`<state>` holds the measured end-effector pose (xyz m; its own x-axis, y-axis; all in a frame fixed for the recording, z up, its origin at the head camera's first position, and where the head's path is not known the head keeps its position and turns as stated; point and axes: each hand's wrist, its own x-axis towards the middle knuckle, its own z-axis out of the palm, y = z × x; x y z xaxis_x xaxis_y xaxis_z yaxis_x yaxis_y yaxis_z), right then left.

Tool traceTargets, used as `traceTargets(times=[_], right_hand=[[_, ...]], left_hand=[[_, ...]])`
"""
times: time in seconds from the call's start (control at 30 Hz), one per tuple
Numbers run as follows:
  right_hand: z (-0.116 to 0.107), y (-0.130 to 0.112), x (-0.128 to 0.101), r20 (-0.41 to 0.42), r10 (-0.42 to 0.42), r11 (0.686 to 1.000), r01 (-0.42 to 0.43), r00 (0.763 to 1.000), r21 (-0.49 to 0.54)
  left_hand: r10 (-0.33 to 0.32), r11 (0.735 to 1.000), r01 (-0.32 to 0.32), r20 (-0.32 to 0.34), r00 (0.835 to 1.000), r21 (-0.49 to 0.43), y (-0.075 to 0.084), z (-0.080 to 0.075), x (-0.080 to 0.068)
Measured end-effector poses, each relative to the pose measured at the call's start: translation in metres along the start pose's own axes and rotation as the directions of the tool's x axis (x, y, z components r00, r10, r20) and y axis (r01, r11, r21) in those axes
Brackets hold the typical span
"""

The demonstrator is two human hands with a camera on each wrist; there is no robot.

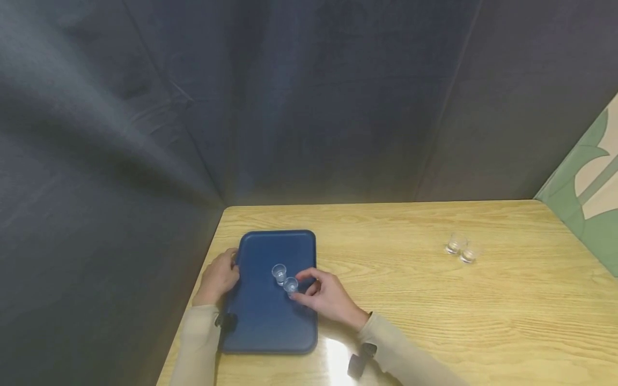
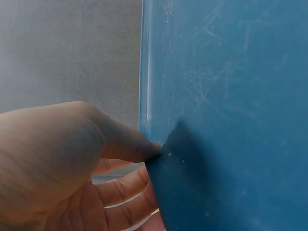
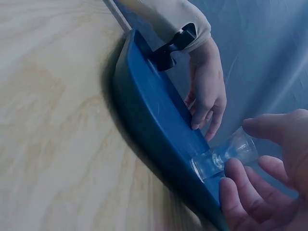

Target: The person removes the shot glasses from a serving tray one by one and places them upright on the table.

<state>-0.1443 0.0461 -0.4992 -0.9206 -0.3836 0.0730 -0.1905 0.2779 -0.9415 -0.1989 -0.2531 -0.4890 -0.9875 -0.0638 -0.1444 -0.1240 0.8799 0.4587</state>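
A blue rectangular tray [image 1: 270, 327] lies at the left of the wooden table. My left hand [image 1: 219, 276] grips its left edge; in the left wrist view the thumb [image 2: 127, 144] lies on the rim and the fingers reach underneath. My right hand [image 1: 330, 297] pinches a small clear shot glass [image 1: 291, 285] between thumb and finger over the tray's middle. Just behind and to the left of it, a second shot glass [image 1: 279, 272] stands on the tray. Whether the held glass [image 3: 240, 147] touches the tray or the other glass, I cannot tell.
Two more clear shot glasses stand side by side at the table's right: one farther back [image 1: 455, 245], one a little nearer [image 1: 468, 254]. Dark curtains [image 1: 328, 107] border the table's back and left. Patterned green-and-beige fabric [image 1: 594, 198] hangs at the right.
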Motion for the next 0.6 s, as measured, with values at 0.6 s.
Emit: traceTargets(times=[0.6], right_hand=[[0.011,0.007,0.007,-0.013,-0.029,0.994,0.027,0.999,-0.107]], left_hand=[[-0.019,1.000,0.019,0.007,1.000,0.000,0.002,0.000,0.000]])
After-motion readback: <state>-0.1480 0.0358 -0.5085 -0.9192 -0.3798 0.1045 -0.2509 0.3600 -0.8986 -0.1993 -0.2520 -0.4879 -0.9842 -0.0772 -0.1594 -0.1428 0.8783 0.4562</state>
